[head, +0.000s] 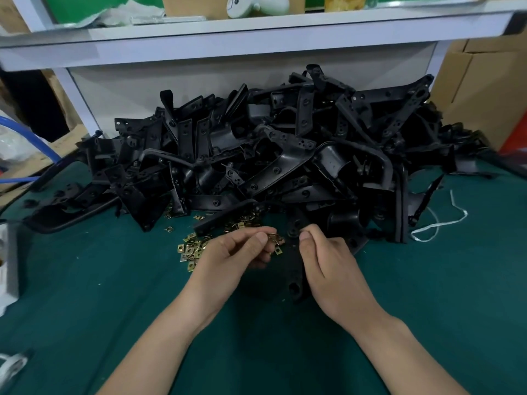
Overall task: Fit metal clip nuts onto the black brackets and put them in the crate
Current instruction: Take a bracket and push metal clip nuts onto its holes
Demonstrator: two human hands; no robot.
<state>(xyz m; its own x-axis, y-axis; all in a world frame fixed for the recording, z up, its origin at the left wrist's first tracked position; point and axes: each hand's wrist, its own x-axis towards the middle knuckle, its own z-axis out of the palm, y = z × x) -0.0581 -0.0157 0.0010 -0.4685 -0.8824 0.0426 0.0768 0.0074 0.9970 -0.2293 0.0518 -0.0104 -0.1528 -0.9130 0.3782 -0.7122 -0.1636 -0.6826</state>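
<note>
A big heap of black brackets covers the back of the green table. Loose brass-coloured clip nuts lie scattered in front of the heap. My left hand pinches a few clip nuts between thumb and fingers. My right hand grips a long black bracket that lies pointing toward me, its near end resting on the table. The two hands are close together, almost touching. No crate is in view.
A white shelf overhangs the heap at the back. Cardboard boxes stand at the right. White string lies right of the heap. A blue hose and a white object sit at the left edge.
</note>
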